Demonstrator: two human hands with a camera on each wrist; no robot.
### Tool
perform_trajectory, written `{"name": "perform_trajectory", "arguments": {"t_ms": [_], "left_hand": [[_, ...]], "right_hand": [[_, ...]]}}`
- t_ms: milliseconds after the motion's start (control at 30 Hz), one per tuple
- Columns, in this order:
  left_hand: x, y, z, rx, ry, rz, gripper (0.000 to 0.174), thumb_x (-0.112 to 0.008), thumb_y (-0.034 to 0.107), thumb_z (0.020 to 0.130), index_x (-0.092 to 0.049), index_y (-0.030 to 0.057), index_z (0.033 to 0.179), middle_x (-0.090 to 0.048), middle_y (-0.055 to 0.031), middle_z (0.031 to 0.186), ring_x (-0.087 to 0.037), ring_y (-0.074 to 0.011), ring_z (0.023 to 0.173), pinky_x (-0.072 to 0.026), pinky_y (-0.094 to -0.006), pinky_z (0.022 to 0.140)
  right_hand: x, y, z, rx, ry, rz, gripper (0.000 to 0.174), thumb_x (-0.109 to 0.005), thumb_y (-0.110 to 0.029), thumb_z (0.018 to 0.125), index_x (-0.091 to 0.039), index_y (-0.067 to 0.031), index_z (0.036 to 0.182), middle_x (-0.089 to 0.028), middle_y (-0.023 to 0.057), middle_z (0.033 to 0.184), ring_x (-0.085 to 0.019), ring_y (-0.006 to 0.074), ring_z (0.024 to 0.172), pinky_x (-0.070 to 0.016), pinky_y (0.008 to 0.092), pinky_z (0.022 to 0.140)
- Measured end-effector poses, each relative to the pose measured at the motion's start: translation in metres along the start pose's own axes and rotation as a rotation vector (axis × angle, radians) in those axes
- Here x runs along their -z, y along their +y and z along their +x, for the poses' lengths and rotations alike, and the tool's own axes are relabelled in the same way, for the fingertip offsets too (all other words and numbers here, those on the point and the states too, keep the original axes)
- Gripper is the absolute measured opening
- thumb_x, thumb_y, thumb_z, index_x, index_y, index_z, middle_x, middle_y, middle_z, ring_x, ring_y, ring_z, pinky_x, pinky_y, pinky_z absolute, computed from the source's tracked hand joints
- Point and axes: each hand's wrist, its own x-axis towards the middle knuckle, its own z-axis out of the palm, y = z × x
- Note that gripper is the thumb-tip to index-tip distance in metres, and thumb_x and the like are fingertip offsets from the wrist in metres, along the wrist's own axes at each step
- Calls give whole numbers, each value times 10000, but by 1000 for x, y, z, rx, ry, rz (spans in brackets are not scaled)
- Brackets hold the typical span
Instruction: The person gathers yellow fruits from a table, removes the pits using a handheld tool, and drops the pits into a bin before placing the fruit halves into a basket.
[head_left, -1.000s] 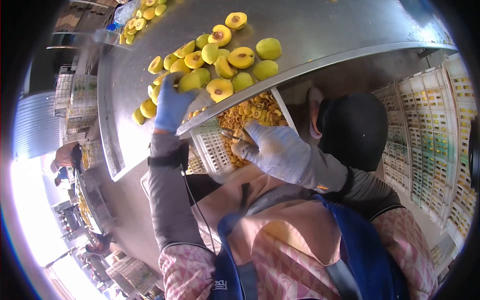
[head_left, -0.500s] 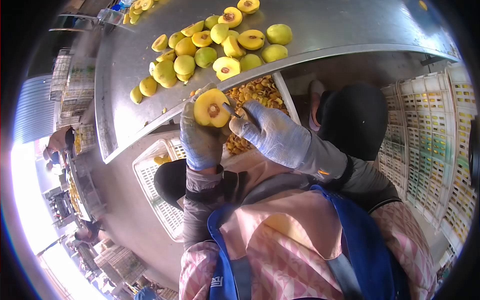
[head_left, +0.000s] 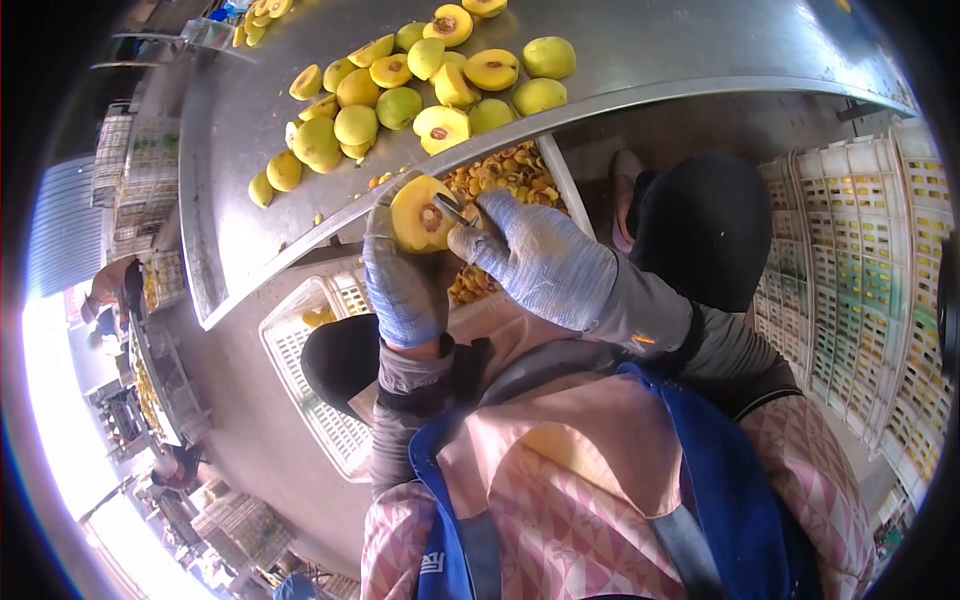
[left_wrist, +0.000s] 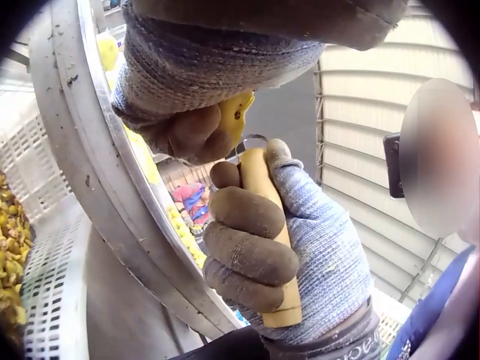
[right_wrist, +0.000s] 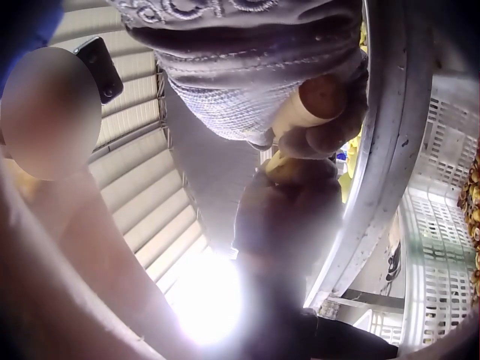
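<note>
- left hand fingers wrap a halved yellow fruit, cut face up, brown pit at centre, just off the desk's near edge;
- right hand fingers clench a wooden-handled tool, its metal tip at the pit;
- loose halves lie heaped along that near edge

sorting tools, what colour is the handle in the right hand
Tan cylindrical handle, left wrist view.
</note>
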Motion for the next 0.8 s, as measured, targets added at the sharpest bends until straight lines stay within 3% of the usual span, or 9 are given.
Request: {"name": "perform_trajectory", "arguments": {"t_ms": [100, 200, 267, 400, 500, 567, 667, 733, 800], "left_hand": [[-1, -2, 1, -53, -39, 128, 482, -464, 449, 1011, -527, 83, 1318, -608, -91, 1167, -615, -210, 1049, -558, -347, 845], [-4, -3, -1, -51, 35, 80, 505, -467, 493, 1002, -540, 78, 1282, -617, -86, 1134, -635, -212, 1001, -573, -332, 789], [7, 0, 0, 119, -36, -86, 557, -446, 517, 1008, -527, 59, 1314, -624, -121, 1173, -655, -227, 976, -592, -320, 759], [12, -1, 6, 181, -47, -91, 613, -470, 617, 967, -555, 63, 1215, -632, -101, 1103, -661, -228, 934, -585, -324, 734], [5, 0, 6, 147, 147, 56, 656, -482, 657, 943, -556, 63, 1212, -638, -97, 1093, -664, -211, 919, -585, -304, 693], [9, 1, 6, 159, 65, 42, 710, -481, 686, 926, -583, 48, 1222, -665, -104, 1066, -666, -212, 971, -589, -339, 799], [6, 3, -1, 129, 61, 322, 738, -490, 704, 911, -602, 30, 1191, -667, -99, 1073, -661, -209, 983, -565, -365, 865], [10, 2, -2, 140, 35, 407, 786, -483, 703, 916, -551, 3, 1267, -647, -118, 1141, -639, -219, 1045, -537, -370, 922], [5, 2, 0, -100, -284, 409, 834, -476, 694, 924, -466, -16, 1359, -611, -147, 1216, -606, -242, 1112, -492, -377, 996]], "right_hand": [[-4, 4, 0, 40, 30, -4, 347, -638, -309, 962, -588, 25, 1039, -656, 215, 784, -654, 385, 684, -523, 421, 608], [-5, 7, 0, -55, -68, -25, 334, -631, -301, 967, -589, 23, 1038, -658, 217, 813, -652, 393, 707, -522, 427, 629], [-7, 12, 0, -52, -38, 92, 382, -605, -376, 970, -576, -2, 1043, -661, 211, 794, -660, 395, 720, -525, 458, 632], [-10, 17, 0, -44, -31, 91, 409, -612, -388, 964, -573, 6, 1065, -662, 216, 805, -662, 392, 727, -525, 455, 633], [-6, 16, 2, -52, -16, 104, 437, -634, -397, 945, -564, 5, 1103, -668, 209, 817, -672, 382, 735, -540, 437, 648], [1, 13, 6, 173, 49, -11, 484, -687, -404, 902, -554, -2, 1136, -673, 195, 825, -683, 372, 748, -554, 417, 669], [-2, 14, 1, 234, -55, -294, 560, -748, -419, 840, -547, -11, 1168, -680, 176, 828, -694, 357, 762, -567, 400, 689], [-5, 12, 0, 108, -38, -174, 599, -764, -430, 821, -541, -11, 1187, -682, 174, 839, -695, 357, 774, -566, 401, 697], [-6, 10, 3, -15, -15, -64, 639, -781, -441, 801, -535, -11, 1206, -684, 172, 851, -696, 357, 786, -566, 402, 705]]}}
